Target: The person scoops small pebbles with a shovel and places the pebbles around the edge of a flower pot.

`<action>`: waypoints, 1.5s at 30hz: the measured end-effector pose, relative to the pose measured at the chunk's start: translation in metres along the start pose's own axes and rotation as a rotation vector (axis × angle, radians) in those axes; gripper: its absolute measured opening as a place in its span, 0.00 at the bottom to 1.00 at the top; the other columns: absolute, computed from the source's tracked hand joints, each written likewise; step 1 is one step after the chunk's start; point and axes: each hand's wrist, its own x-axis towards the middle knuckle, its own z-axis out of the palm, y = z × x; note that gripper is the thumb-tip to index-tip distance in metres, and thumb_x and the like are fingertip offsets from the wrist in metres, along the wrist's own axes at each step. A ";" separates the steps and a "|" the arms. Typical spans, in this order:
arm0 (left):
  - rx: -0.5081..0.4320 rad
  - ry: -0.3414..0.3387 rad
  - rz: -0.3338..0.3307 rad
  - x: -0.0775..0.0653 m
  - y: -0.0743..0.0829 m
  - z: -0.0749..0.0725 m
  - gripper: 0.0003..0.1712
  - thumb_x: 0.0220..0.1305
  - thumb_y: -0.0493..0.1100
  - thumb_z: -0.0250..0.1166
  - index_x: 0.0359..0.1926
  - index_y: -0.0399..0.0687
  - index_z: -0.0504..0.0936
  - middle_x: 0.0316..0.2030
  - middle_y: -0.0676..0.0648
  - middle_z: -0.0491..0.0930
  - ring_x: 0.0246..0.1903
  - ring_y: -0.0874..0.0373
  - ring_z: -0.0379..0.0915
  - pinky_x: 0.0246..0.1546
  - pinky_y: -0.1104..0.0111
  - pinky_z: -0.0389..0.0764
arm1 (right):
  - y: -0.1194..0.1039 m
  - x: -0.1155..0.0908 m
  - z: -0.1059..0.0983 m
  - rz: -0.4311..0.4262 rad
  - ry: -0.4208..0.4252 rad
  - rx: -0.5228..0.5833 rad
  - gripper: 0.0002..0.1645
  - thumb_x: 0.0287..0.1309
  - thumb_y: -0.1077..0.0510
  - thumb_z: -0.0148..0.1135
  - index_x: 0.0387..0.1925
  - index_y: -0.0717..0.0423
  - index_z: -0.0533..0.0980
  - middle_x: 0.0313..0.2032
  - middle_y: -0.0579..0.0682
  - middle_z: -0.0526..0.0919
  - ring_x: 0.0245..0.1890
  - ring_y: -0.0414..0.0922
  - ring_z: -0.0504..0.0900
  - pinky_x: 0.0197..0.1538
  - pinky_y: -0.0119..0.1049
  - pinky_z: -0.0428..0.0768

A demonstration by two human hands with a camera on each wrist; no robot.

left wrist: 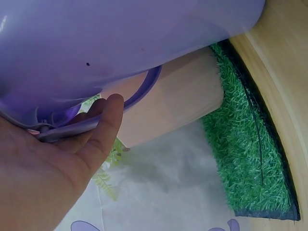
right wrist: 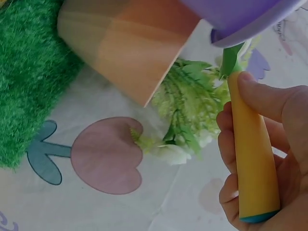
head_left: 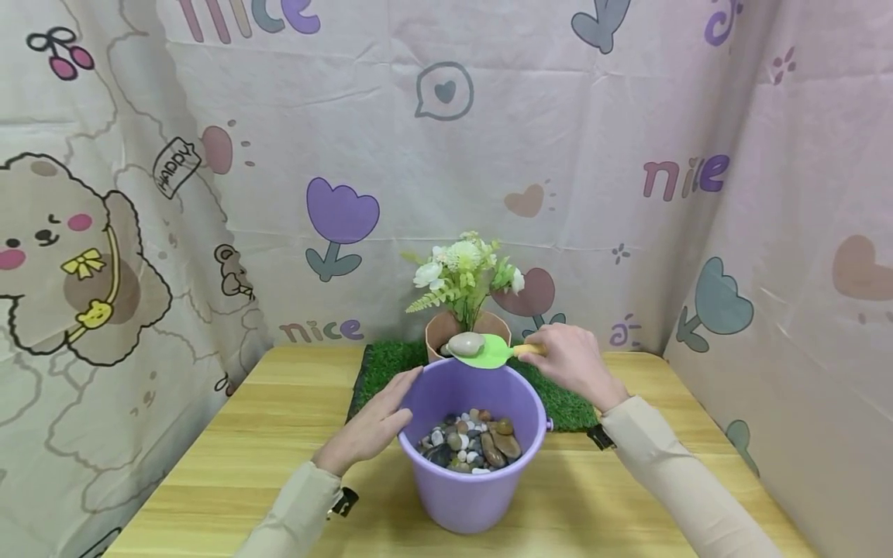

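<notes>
A purple bucket (head_left: 467, 492) with several mixed pebbles (head_left: 474, 446) in its bottom stands on the table. At its left rim my left hand (head_left: 373, 426) steadies it; the left wrist view has the fingers (left wrist: 103, 132) at the bucket's handle (left wrist: 144, 89). My right hand (head_left: 574, 360) grips the yellow handle (right wrist: 255, 154) of a small green trowel (head_left: 494, 353). On the blade lies one large pale stone (head_left: 465, 344), above the bucket's far rim. Just behind is a peach flower pot (head_left: 434, 333) holding white flowers and green leaves (head_left: 463, 267).
The pot stands on a green artificial grass mat (head_left: 394, 360) at the back of the wooden table (head_left: 279, 411). Printed cloth (head_left: 446, 170) hangs behind and along both sides. Part of the mat and pot is hidden by the bucket.
</notes>
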 end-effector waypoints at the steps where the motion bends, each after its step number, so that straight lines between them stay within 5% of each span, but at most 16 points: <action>1: -0.005 -0.002 -0.004 0.000 0.000 0.000 0.40 0.64 0.37 0.48 0.77 0.48 0.51 0.74 0.50 0.55 0.70 0.54 0.58 0.67 0.50 0.64 | 0.001 0.002 0.002 0.006 -0.009 -0.008 0.15 0.50 0.43 0.71 0.37 0.45 0.88 0.30 0.44 0.86 0.23 0.38 0.75 0.23 0.33 0.68; 12: -0.031 0.005 -0.006 -0.001 0.002 0.002 0.41 0.63 0.36 0.48 0.77 0.49 0.50 0.75 0.50 0.55 0.70 0.54 0.57 0.68 0.50 0.63 | 0.003 0.016 0.017 0.021 -0.032 0.009 0.11 0.54 0.44 0.69 0.35 0.43 0.88 0.20 0.40 0.78 0.17 0.39 0.68 0.19 0.34 0.64; 26: -0.011 0.028 -0.027 -0.001 0.001 0.003 0.40 0.64 0.37 0.49 0.77 0.48 0.51 0.75 0.50 0.55 0.71 0.52 0.56 0.69 0.50 0.61 | 0.002 0.028 0.025 0.069 -0.076 0.004 0.12 0.55 0.43 0.69 0.32 0.44 0.87 0.18 0.40 0.78 0.17 0.39 0.70 0.21 0.36 0.67; 39: 0.019 0.049 -0.003 -0.001 0.001 0.006 0.39 0.65 0.37 0.48 0.77 0.47 0.52 0.76 0.49 0.54 0.73 0.51 0.53 0.70 0.50 0.59 | -0.002 0.043 0.049 0.055 -0.069 -0.070 0.11 0.52 0.44 0.71 0.25 0.44 0.85 0.18 0.42 0.77 0.16 0.41 0.70 0.18 0.37 0.65; 45: 0.032 0.061 0.005 -0.002 0.000 0.006 0.39 0.64 0.37 0.48 0.77 0.47 0.52 0.76 0.49 0.53 0.73 0.50 0.54 0.70 0.50 0.60 | -0.007 0.048 0.056 -0.018 -0.037 -0.118 0.15 0.53 0.47 0.70 0.18 0.46 0.79 0.16 0.43 0.75 0.16 0.42 0.70 0.18 0.40 0.68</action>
